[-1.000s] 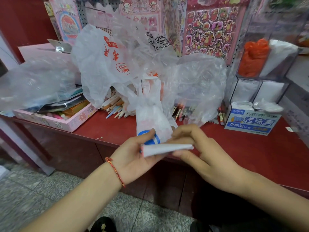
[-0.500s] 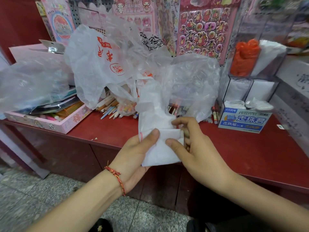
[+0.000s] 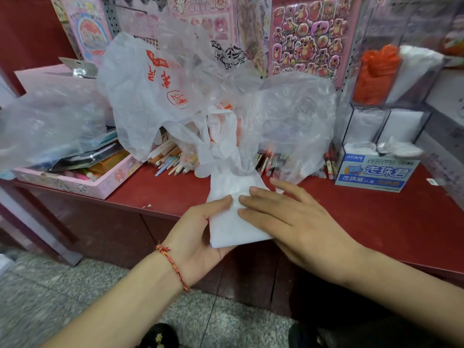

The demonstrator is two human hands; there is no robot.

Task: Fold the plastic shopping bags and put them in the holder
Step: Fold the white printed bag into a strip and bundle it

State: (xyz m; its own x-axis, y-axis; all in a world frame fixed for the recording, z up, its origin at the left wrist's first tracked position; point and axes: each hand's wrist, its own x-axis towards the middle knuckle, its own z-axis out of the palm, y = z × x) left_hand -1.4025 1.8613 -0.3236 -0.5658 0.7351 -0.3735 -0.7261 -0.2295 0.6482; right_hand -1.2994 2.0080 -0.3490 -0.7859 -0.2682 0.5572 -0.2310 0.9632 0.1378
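With the left hand (image 3: 200, 232) cupped beneath, thumb on top, grips the part-folded white plastic bag (image 3: 233, 229) at the front edge of the red counter (image 3: 364, 222); with the right hand (image 3: 293, 217) laid flat, fingers (image 3: 258, 194) straight, presses the fold, probably to expel air and set the crease. Leaves the handle end trailing into the heap of loose bags (image 3: 155, 91), so probably needs more folding before going into the clear holder (image 3: 391, 108) at the right.

Red counter (image 3: 376, 217); grey speckled floor (image 3: 62, 297), likely stone; pegboard wall (image 3: 111, 11).
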